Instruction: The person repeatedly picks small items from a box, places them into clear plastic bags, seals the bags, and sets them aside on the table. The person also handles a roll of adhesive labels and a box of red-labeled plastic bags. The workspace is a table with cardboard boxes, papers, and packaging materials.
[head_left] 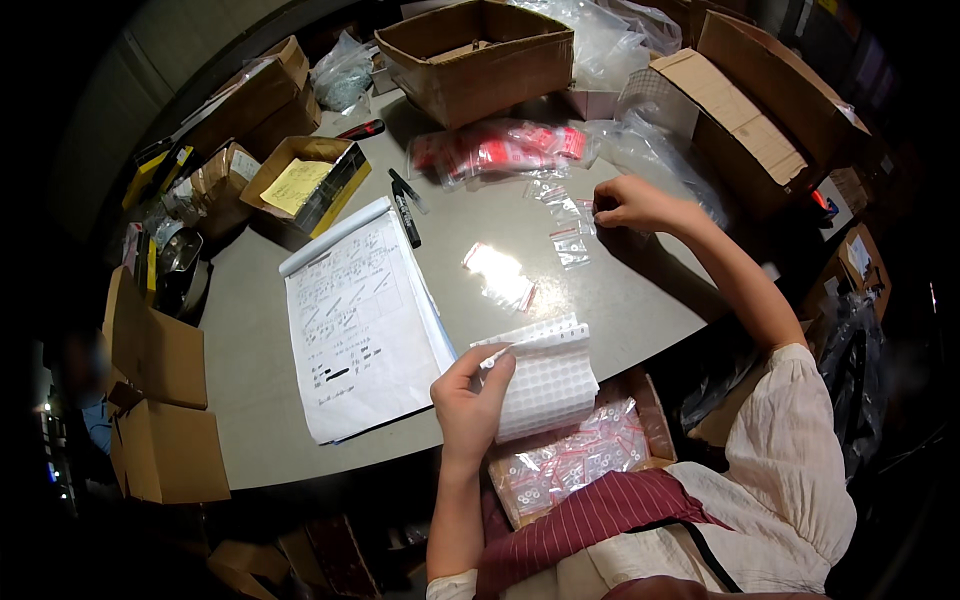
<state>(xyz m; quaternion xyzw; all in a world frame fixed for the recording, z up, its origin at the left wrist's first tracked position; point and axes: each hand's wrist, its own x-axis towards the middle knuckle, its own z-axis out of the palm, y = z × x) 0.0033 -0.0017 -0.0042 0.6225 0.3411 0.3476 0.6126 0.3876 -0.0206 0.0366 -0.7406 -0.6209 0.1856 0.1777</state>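
My left hand (pixel 472 405) pinches the edge of a white sheet of round stickers (pixel 550 385), its thumb on top, above the table's near edge. Farther right, my right hand (pixel 632 205) has its fingers pressed together beside a row of small clear zip bags (pixel 570 248). Whatever those fingers hold is too small or hidden to make out. Left of that row, more small zip bags (pixel 500 272) lie in bright glare. Below the sticker sheet, an open carton (pixel 655 425) is full of small red-edged zip bags (pixel 600 450) with pale rings inside.
A pad of handwritten papers (pixel 360 330) lies to the left, a black marker (pixel 407 218) beside it. Behind are red-printed packets (pixel 500 150) and a cardboard box (pixel 480 75). A small box (pixel 305 185) holds yellow paper. Flattened cardboard (pixel 735 110) and clear plastic (pixel 660 155) crowd the right.
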